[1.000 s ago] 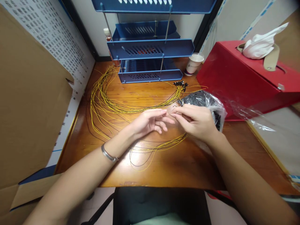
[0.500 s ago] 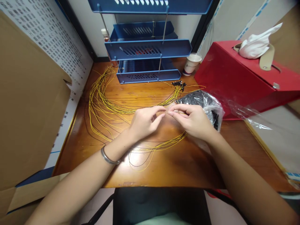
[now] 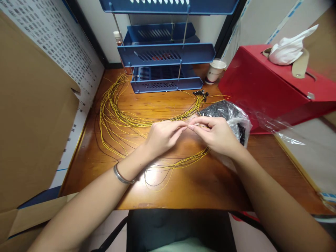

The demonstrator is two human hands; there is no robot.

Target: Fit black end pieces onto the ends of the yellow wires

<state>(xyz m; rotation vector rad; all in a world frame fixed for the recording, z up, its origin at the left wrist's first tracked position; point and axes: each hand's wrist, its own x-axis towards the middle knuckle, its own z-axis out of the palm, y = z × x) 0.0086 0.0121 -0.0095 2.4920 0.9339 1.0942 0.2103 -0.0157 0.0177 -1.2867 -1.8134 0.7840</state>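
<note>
My left hand (image 3: 165, 134) is closed in a pinch, its thumb and forefinger tips meeting those of my right hand; what lies between them is too small to make out. My right hand (image 3: 214, 133) pinches a thin yellow wire (image 3: 205, 127), of which a short length shows between its fingers. Behind and under both hands runs a long looped bundle of yellow and dark wires (image 3: 131, 120). Small black connectors (image 3: 201, 93) end that bundle at the back. Nearer me, a second group of wires (image 3: 187, 162) curves out from beneath my right hand.
A clear plastic bag (image 3: 236, 119) of black parts lies beside my right hand. Behind it stand a red box (image 3: 262, 87) with tissue on top and a paper cup (image 3: 215, 71). A blue tiered tray rack (image 3: 168, 85) is at the back, cardboard (image 3: 34, 105) at left.
My left thumb and forefinger have closed together and come up against my right fingertips. My right hand has hardly moved.
</note>
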